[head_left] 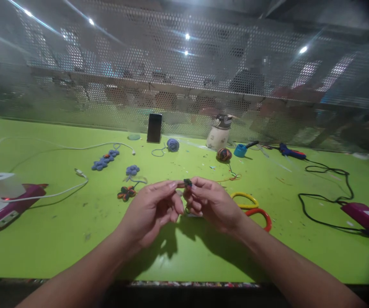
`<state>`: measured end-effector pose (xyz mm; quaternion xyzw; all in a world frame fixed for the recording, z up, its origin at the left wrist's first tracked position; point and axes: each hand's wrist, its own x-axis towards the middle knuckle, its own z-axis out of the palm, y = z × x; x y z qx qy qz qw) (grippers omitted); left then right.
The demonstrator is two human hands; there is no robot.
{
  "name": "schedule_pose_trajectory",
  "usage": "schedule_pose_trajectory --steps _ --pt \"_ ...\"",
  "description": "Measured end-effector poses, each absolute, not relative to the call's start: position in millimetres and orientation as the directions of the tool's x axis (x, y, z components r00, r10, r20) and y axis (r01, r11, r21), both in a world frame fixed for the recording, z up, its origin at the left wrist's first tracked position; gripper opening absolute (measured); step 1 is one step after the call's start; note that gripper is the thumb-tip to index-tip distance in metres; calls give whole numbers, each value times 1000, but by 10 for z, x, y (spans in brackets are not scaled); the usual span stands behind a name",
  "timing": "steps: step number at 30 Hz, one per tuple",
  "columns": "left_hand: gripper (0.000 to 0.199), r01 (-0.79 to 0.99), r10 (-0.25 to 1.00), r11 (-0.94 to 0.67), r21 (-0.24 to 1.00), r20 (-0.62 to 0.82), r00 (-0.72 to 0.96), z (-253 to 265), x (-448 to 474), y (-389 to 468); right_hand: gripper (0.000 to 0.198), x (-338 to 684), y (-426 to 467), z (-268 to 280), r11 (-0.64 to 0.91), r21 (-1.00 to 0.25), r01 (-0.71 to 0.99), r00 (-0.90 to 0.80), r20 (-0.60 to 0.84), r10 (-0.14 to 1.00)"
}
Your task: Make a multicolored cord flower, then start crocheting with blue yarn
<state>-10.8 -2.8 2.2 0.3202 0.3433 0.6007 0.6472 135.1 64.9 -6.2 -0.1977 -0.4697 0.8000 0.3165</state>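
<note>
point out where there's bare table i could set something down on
Left front, between the left power strip and left forearm: a broad patch, slightly smudged. Right, between the red handle and black cord: a smaller, speckled patch. Crowded: beside the left hand, at the dark-and-orange flower, and along the back from phone to blue tool.

From here I make out a round yarn ball banded black and orange. Left of it, a plain periwinkle yarn ball; right, a turquoise cylindrical tub; in front, a small dark-green yarn piece and looped scissor handles, one yellow, one red.
</note>
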Motion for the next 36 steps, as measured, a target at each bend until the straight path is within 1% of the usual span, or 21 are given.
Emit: schedule_pose_trajectory --steps 7,13,16,20,23,25,27,29,31,33,36 --pt "18 -498 998 35 866 -52 -22 28 -127 -34 18 1364 640 -40 -352 -869 -348 -711 0 704" --pt "16 -456 998 11 890 -39 -52 28 -139 -34 20 1371 641 -1 -317 -891 -325 -676 -16 737" --pt "15 -443 997 5 896 -38 -64 18 -137 -22 20 1369 642 0 -236 -917 -321 -654 34 756" --pt "12 -404 993 29 914 -71 -90 -15 -119 12 19 1360 644 -23 -113 -948 -298 -599 93 795" --pt "9 -368 989 18 930 -71 -132 -35 -117 39 19 1358 651 -44 8 -963 -269 -559 163 813" --pt "21 -333 982 -53 941 -11 -188 -35 -126 43 20 1361 657 -52 97 -966 -239 -527 214 822" --pt "33 -291 968 -155 944 86 -235 -22 -132 27 20 1364 660 -49 169 -964 -206 -500 252 829" --pt "34 -257 959 -217 942 156 -236 -1 -125 -5 20 1367 660 -38 215 -960 -180 -486 276 829" --pt "29 -211 961 -221 952 175 -215 23 -99 -41 20 1369 653 -24 252 -954 -164 -478 301 825" --pt "29 -87 957 -228 970 207 -203 37 -64 -64 20 1371 640 -12 279 -947 -162 -471 322 821" --pt "32 205 915 -307 929 347 -204 20 -31 -56 20 1375 621 -1 251 -949 -189 -477 312 821"
